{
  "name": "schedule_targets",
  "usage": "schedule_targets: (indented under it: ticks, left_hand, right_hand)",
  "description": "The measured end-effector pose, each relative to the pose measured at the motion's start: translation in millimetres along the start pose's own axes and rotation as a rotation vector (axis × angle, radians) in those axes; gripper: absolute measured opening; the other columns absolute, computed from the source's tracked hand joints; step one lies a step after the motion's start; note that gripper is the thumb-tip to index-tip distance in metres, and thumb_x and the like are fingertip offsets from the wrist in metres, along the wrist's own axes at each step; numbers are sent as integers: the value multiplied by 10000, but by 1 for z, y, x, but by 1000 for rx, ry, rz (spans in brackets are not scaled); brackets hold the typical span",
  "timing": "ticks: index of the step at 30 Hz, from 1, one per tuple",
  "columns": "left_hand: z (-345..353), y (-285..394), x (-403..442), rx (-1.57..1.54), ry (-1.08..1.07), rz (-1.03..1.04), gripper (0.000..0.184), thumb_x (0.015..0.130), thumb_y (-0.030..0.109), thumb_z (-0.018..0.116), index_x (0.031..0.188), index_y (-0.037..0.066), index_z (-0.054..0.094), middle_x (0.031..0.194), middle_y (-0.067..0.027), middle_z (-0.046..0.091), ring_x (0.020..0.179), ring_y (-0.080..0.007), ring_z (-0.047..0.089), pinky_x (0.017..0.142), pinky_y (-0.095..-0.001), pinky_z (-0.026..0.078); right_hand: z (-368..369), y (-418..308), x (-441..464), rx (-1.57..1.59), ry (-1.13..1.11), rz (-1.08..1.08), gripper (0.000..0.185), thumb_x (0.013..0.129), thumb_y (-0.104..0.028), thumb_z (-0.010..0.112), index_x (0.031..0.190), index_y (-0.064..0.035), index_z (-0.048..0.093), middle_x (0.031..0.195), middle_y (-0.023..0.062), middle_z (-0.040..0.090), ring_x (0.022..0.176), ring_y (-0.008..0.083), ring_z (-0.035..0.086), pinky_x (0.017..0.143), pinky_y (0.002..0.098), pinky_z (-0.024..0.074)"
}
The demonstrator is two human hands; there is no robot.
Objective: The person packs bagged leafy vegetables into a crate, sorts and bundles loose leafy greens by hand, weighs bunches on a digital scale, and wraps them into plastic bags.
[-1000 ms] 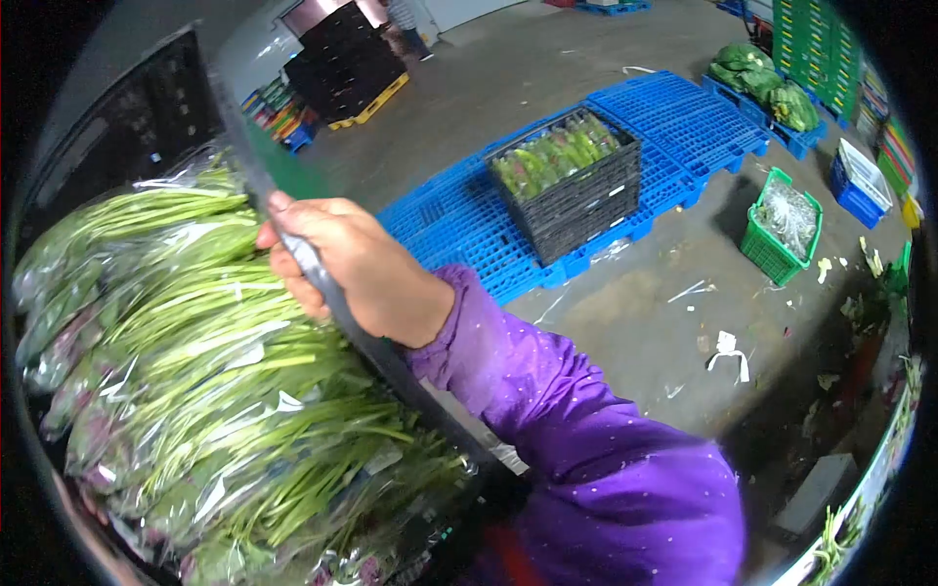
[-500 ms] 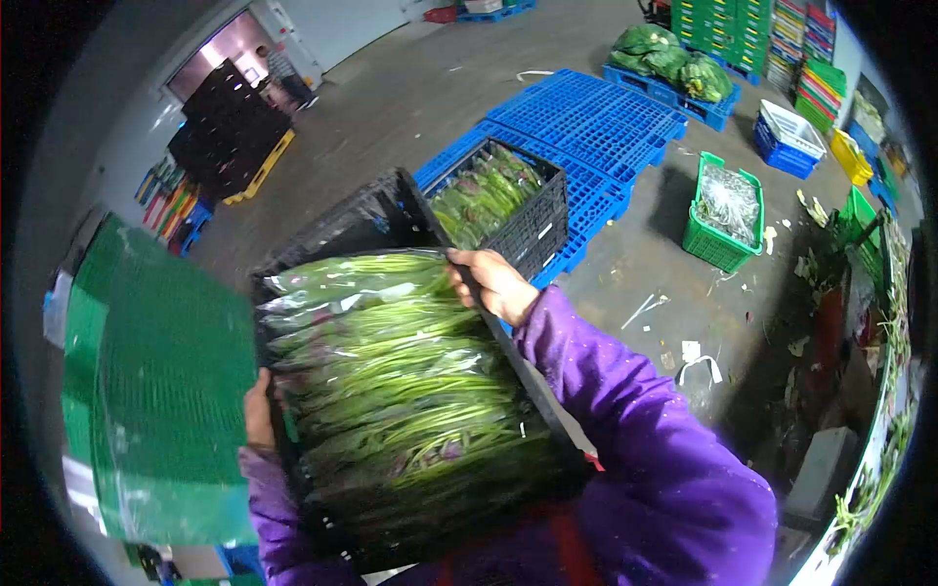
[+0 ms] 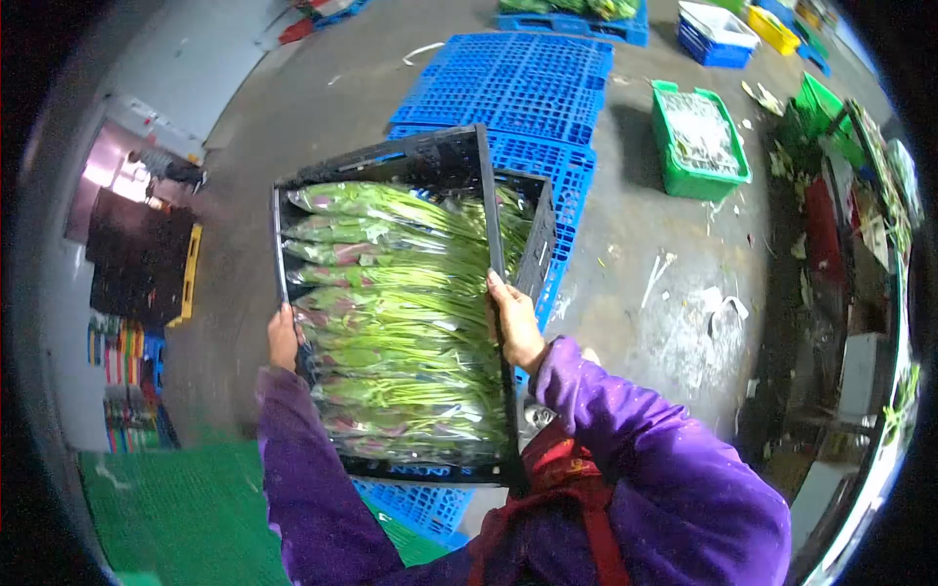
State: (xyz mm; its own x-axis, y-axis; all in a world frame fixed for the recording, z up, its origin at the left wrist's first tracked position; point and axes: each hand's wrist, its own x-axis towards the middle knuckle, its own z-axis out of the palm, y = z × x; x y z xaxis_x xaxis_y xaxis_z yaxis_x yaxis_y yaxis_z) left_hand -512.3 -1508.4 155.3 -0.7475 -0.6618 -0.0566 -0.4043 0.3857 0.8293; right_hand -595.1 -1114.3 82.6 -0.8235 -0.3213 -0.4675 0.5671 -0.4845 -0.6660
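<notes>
Over blue pallets (image 3: pixel 503 83), a black crate (image 3: pixel 440 159) hangs between both hands (image 3: pixel 284 339) (image 3: pixel 518 322).

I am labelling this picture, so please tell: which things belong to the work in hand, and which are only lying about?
In the work:
left hand
right hand
held crate
bagged greens
probably rear crate, blue pallet

Apparently lying about:
green basket
blue box
yellow box

Grey floor (image 3: pixel 293 117), littered with white scraps (image 3: pixel 726 311); on it sit blue pallets (image 3: pixel 503 88), a green crate (image 3: pixel 705 186), blue bin (image 3: pixel 716 54), yellow bin (image 3: pixel 775 31). Black crate (image 3: pixel 540 249) on the nearer pallets, mostly hidden. Far pallet (image 3: pixel 576 28), also blue, carries greens (image 3: pixel 613 8), cut off at top.
</notes>
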Motion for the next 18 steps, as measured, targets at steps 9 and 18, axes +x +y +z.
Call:
schedule_targets:
  ticks: [9, 18]
  left_hand:
    - [123, -37, 192, 225, -118, -18, 400, 936, 417, 469, 850, 57, 619, 591, 16, 494, 485, -75, 438, 441, -249, 349]
    - [157, 9, 181, 329, -52, -165, 469, 932, 458, 454, 706, 48, 481, 587, 10, 387, 488, -111, 378, 470, -302, 308]
  right_hand:
    - [8, -3, 77, 87, 238, 78, 357, 911, -438, 536, 798, -105, 473, 601, -53, 393, 486, 60, 339, 426, 236, 278]
    - [-8, -10, 93, -60, 168, 213, 374, 926, -385, 531, 897, -14, 486, 673, 19, 474, 554, 108, 456, 490, 278, 389]
